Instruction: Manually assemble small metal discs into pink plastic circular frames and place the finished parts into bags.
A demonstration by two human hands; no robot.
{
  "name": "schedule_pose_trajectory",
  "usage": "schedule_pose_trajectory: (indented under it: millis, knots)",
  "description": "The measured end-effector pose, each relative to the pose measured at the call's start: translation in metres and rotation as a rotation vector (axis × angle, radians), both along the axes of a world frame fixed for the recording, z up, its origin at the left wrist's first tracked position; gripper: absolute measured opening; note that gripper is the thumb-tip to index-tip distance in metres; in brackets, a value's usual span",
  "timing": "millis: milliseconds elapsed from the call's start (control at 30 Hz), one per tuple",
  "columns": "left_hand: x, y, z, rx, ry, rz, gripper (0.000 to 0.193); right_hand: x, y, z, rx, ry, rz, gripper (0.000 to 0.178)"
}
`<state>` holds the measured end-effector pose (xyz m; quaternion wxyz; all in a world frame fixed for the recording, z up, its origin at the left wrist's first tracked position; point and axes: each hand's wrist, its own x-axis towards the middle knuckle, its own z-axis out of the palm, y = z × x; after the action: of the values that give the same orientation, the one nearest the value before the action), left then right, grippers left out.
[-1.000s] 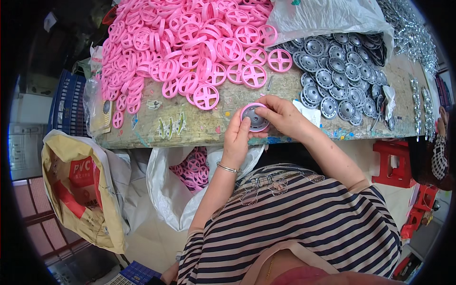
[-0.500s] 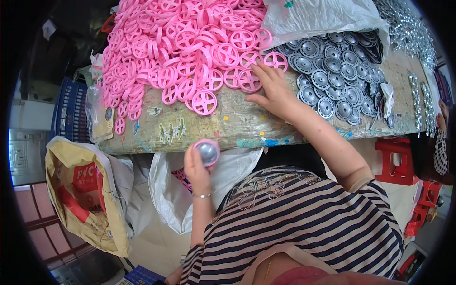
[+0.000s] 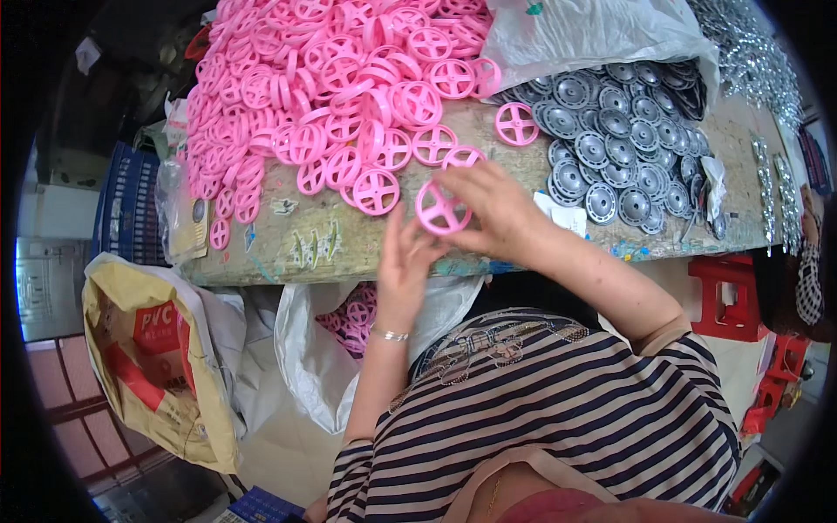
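My right hand [image 3: 499,207] grips a pink spoked wheel [image 3: 443,209] by its rim, just above the near edge of the table. Close to that wheel's lower left side is my left hand [image 3: 408,257], its fingers stretched out and slightly blurred, with nothing visible in them; whether they touch the wheel is unclear. Another pink wheel [image 3: 460,157] lies partly behind my right fingers. Beyond my hands spreads a large heap of pink wheels [image 3: 349,96]. To the right, grey round discs [image 3: 615,144] lie in a pile spilling from a white plastic bag [image 3: 593,35].
Below the table edge hangs a white sack [image 3: 305,366] with pink and dark pieces inside. A yellow-lined sack [image 3: 109,349] stands left of it. Blue crates [image 3: 131,205], silver tinsel-like strands [image 3: 758,61] and a red stool [image 3: 724,296] flank the table. One pink wheel [image 3: 516,124] lies apart.
My left hand has risen to the table edge and no longer holds the pink wheel with a silver disc. My right hand has drawn back from the heap with a pink wheel.
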<state>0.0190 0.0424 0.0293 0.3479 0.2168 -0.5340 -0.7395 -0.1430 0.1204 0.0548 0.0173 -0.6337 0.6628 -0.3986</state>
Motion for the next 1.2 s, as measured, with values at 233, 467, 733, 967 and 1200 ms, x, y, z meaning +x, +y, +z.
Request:
schedule_pose_trajectory:
  millis: [233, 467, 733, 967, 1200]
  knots:
    - [-0.032, -0.009, -0.024, 0.263, -0.105, -0.246, 0.032, -0.077, 0.038, -0.005, 0.077, 0.183, -0.366, 0.066]
    - [-0.037, -0.013, -0.023, 0.363, -0.045, -0.253, 0.034, -0.126, 0.049, -0.031, 0.208, 0.286, -0.537, 0.033]
    - [-0.035, -0.012, -0.023, 0.332, -0.021, -0.268, 0.033, -0.105, 0.016, -0.011, 0.122, 0.006, -0.343, 0.017]
    - [-0.032, -0.015, -0.025, 0.351, 0.007, -0.293, 0.032, -0.114, 0.011, 0.006, -0.111, -0.385, -0.408, 0.019]
    - [-0.031, -0.015, -0.025, 0.353, 0.016, -0.273, 0.033, -0.053, 0.004, 0.015, 0.057, -0.723, -0.233, 0.018]
